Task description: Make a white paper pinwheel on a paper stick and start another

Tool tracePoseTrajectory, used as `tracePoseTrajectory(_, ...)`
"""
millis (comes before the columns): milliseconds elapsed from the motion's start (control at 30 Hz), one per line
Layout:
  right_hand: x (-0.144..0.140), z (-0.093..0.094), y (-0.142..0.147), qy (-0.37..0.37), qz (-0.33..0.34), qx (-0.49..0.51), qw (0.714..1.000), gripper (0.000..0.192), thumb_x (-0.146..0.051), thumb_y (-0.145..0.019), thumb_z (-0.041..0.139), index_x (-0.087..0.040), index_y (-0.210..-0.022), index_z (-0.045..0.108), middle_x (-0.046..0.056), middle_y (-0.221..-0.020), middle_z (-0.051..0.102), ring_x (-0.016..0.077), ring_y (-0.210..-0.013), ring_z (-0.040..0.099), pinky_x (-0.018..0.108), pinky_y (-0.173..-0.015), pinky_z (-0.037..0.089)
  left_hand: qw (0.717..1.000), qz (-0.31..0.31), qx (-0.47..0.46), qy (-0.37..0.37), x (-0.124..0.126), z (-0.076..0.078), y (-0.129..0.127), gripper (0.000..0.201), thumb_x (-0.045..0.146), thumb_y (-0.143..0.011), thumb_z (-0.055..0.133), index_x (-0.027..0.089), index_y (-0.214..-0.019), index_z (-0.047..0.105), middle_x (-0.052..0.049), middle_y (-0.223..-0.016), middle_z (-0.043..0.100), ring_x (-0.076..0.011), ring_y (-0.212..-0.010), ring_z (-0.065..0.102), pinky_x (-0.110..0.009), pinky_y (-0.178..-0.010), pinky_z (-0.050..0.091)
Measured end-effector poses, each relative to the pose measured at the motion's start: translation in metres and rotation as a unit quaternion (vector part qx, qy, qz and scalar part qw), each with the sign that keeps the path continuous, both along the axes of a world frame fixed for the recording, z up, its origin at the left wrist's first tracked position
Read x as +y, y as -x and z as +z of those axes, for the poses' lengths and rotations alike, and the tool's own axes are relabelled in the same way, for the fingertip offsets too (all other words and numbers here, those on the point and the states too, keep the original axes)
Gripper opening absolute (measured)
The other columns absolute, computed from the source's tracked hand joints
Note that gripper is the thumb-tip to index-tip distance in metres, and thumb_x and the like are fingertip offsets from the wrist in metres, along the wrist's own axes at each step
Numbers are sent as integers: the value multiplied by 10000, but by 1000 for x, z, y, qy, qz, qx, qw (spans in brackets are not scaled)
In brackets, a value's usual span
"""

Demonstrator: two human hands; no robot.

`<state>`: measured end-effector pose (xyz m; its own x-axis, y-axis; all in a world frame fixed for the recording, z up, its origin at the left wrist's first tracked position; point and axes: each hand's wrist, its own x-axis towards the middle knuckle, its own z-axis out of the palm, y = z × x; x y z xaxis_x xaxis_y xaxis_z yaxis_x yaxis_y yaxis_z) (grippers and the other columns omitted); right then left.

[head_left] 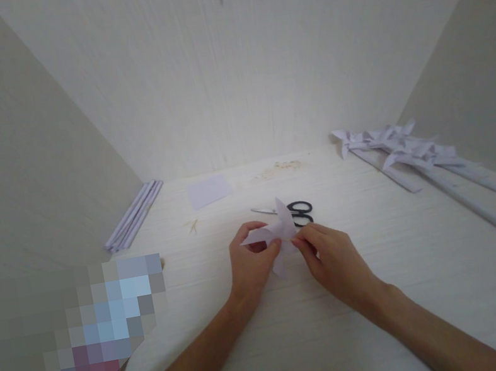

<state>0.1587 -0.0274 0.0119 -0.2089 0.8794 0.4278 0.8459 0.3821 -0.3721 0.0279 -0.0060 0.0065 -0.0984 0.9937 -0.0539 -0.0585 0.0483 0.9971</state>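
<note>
Both hands meet over the middle of a pale table (391, 288). My left hand (252, 261) pinches a small folded white paper pinwheel (279, 230) from the left. My right hand (331, 260) grips the same paper from the right with fingertips. The paper's points stick up and down between the two hands. Black-handled scissors (298, 210) lie flat just behind the paper, partly hidden by it.
A white paper square (209, 190) lies at the back. Rolled paper sticks (135, 215) rest along the left wall. Finished paper pinwheels on long sticks (421, 164) lie at the right. A pixelated object (88, 341) sits at front left. Small scraps (193, 225) lie nearby.
</note>
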Motion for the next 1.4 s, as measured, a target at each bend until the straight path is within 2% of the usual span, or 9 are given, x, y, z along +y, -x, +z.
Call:
tracePoseTrajectory(300, 8, 1, -4, 68, -19, 86, 994, 183, -158, -747, 465, -168, -565, 482, 8, -537, 528, 119, -488, 452, 220, -484, 301, 998, -29, -49, -8, 2, 0, 1, 260, 118, -552, 610, 137, -791, 509, 36, -590, 607, -85, -521, 576, -165, -496, 440)
tracePoseTrajectory(633, 7, 3, -4, 79, -18, 98, 992, 174, -149, -738, 485, -168, -565, 483, 2, -531, 521, 119, -488, 448, 218, -484, 301, 998, -38, -51, 6, 1, -1, 1, 370, 119, -518, 650, 154, -847, 483, 20, -610, 633, -115, -539, 603, -199, -516, 469)
tracePoseTrajectory(833, 3, 3, -3, 17, 0, 35, 999, 162, -128, -751, 480, -160, -594, 503, 15, -586, 527, 121, -519, 461, 218, -493, 312, 999, -41, 21, -24, 0, -6, 1, 337, 141, -565, 626, 178, -864, 475, 34, -570, 616, -105, -485, 578, -172, -445, 431)
tracePoseTrajectory(1100, -4, 1, 3, -86, 23, -108, 990, 190, -96, -785, 441, -149, -638, 549, 47, -633, 558, 158, -605, 512, 243, -548, 334, 994, -13, 83, -67, -4, -5, 0, 329, 134, -570, 607, 182, -871, 485, 22, -654, 602, -119, -545, 599, -198, -498, 466)
tracePoseTrajectory(1233, -3, 1, 4, -24, 2, -74, 997, 180, -135, -805, 423, -143, -690, 561, 60, -661, 595, 162, -587, 535, 247, -533, 333, 991, 6, 100, -87, -6, -5, -1, 311, 139, -582, 595, 182, -873, 494, 19, -675, 604, -112, -548, 598, -203, -516, 476)
tracePoseTrajectory(1300, -2, 0, 4, 32, -6, -23, 999, 187, -155, -808, 415, -147, -687, 558, 56, -650, 610, 157, -563, 541, 242, -516, 330, 987, 8, 115, -109, -8, -4, 0, 297, 139, -591, 584, 182, -872, 498, 24, -657, 603, -110, -563, 597, -209, -543, 485)
tracePoseTrajectory(1400, 2, 0, 4, 122, -17, 86, 989, 240, -178, -792, 417, -160, -579, 526, 21, -516, 570, 133, -474, 507, 224, -470, 317, 977, 13, 153, -148, -10, -5, 0, 280, 140, -603, 571, 184, -871, 506, 37, -606, 598, -107, -574, 588, -219, -580, 489)
